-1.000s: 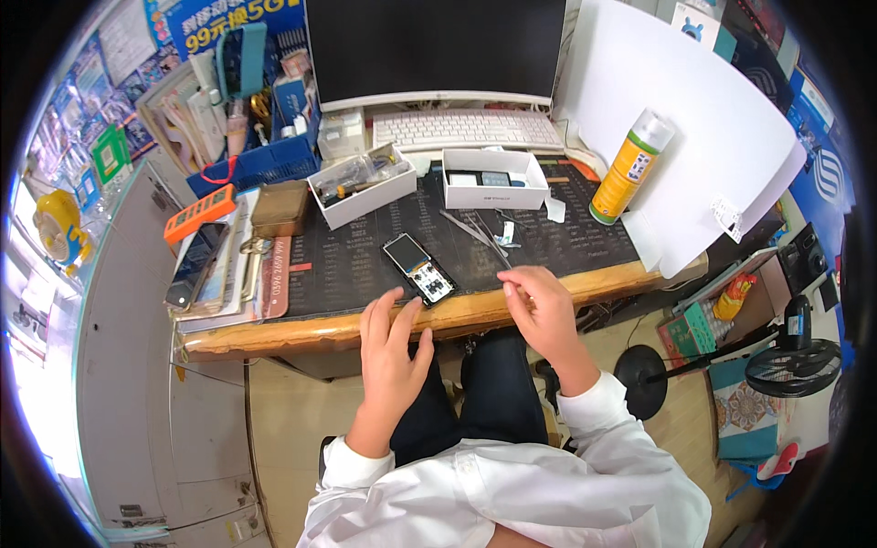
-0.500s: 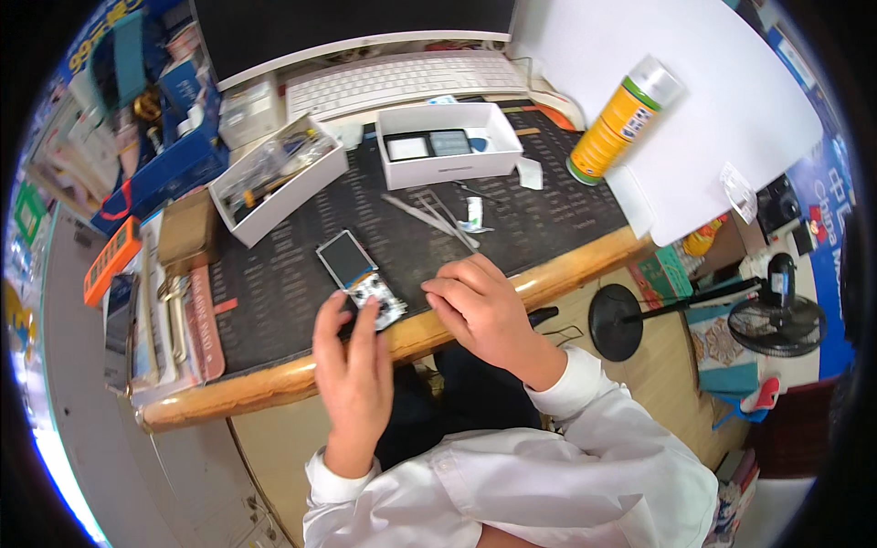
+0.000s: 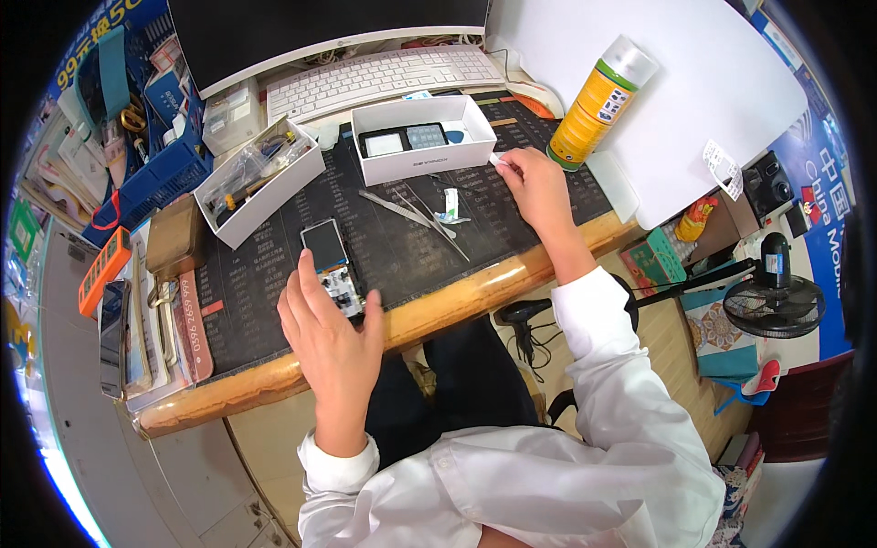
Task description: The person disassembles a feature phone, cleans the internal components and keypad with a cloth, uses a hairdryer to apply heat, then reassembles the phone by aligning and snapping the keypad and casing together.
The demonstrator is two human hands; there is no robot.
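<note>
Left hand (image 3: 331, 342): over the front edge of the desk (image 3: 247, 386), fingers and thumb spread apart, astride the near half of the opened phone (image 3: 323, 245); firm contact cannot be told. Phone lies just ahead of these fingers, near the front edge, long axis slanting from far left to near right. Left hand is nearer to it. Tweezers (image 3: 399, 208) lie right of phone, apart from it. Right hand (image 3: 539, 192): toward the right edge, fingertips together at a white slip (image 3: 497, 159) beside the white box (image 3: 429, 166); pinch or mere touch, cannot tell.
</note>
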